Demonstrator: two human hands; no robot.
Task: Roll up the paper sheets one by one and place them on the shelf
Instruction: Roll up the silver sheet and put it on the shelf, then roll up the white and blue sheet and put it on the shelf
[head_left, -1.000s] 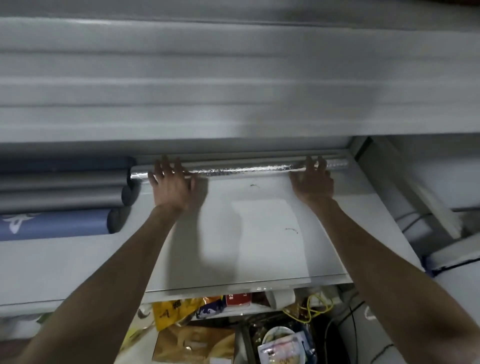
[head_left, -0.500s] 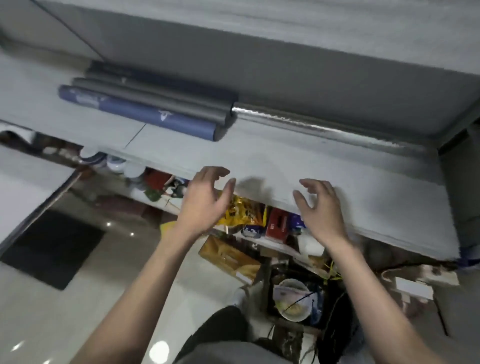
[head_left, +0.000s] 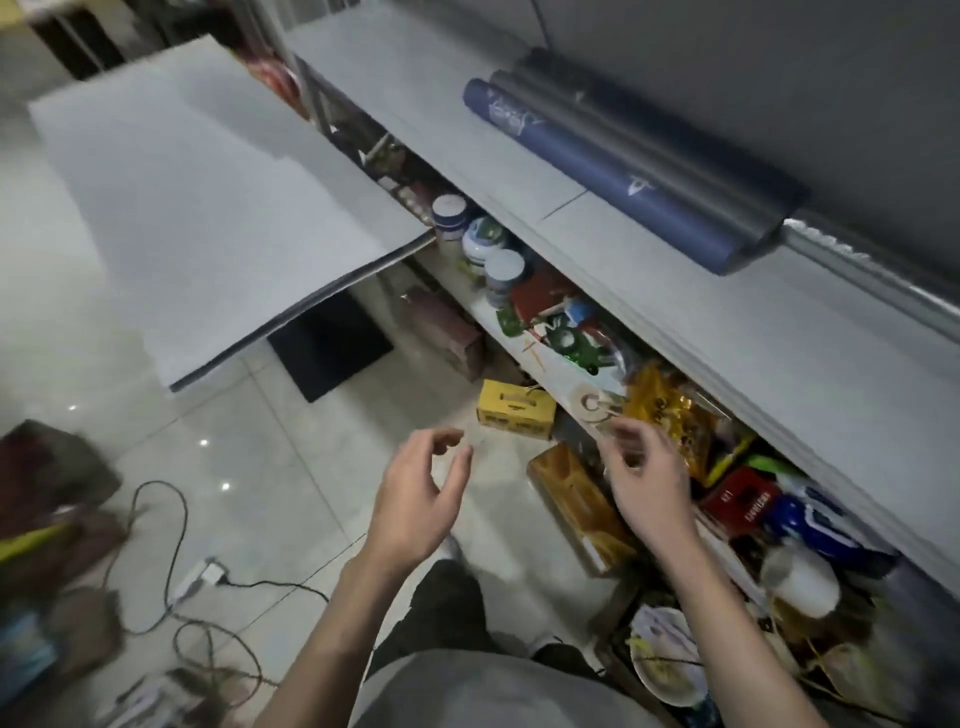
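Tiled floor (head_left: 291, 467) now filled our view. Both hands had come away from the shelf (head_left: 649, 265): left hand (head_left: 415, 499) and right hand (head_left: 649, 488) hung at 6 o'clock, fingers loosely curled, holding nothing. Silver roll (head_left: 857, 260) lay at 3 o'clock, end-on to the blue roll (head_left: 613, 171). We judged that sheet placed; flat sheets (head_left: 208, 182) at 10 o'clock came next.

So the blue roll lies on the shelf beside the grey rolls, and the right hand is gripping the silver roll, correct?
Not quite: the right hand grips nothing, hanging loosely curled away from the silver roll, which lies on the shelf untouched. The head view shows this. The blue roll does lie beside the grey rolls.
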